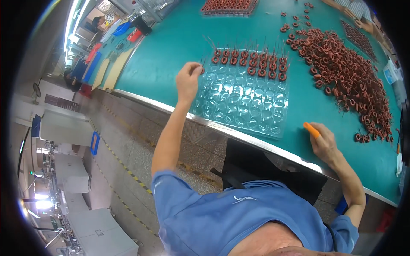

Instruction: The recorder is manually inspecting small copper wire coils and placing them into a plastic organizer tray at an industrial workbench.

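Observation:
My left hand [188,83] is closed in a pinch on a small copper-red ring coil [202,71] with thin wire leads, just past the left edge of a clear plastic tray [232,118]. Round pockets fill the tray. Its far rows hold several upright ring coils [252,64], their leads pointing up and away; the near rows show bare pockets. Near the front edge of the table, to the right of the tray, my right hand [325,145] is wrapped round an orange stick-like thing [312,129]. Only one end of it shows, so I cannot tell its kind.
A large heap of loose ring coils [341,70] covers the right of the green table [171,40]. Filled trays stand at the far edge [228,6] and far right [358,40], where another person's arm [347,12] reaches in. A metal strip [265,149] edges the table front.

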Available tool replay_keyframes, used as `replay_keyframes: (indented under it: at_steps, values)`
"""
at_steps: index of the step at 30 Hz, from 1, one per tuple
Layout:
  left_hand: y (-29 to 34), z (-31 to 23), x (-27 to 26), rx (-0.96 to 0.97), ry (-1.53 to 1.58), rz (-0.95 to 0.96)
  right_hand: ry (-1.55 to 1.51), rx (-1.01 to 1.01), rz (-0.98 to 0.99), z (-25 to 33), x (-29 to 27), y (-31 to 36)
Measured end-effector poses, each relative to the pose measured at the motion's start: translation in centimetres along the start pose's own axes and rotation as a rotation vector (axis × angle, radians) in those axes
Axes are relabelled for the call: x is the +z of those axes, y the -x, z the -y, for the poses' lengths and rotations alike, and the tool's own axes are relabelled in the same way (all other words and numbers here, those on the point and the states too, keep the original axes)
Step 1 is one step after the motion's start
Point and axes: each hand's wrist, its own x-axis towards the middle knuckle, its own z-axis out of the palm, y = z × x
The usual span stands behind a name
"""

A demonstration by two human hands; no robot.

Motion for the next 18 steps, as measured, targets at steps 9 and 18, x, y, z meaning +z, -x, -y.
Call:
replay_keyframes:
  at_steps: [9, 18]
  values:
    - [-3.2, 2.9, 2.5, 0.085, -0.405, 0.092, -0.198, 0.234, -0.097, -0.1, -0.4, -0.8]
    - [-3.1, 4.0, -1.5, 0.12, -0.608, 0.217, -0.231, 0.196, -0.042, -1.4, 0.8, 0.0]
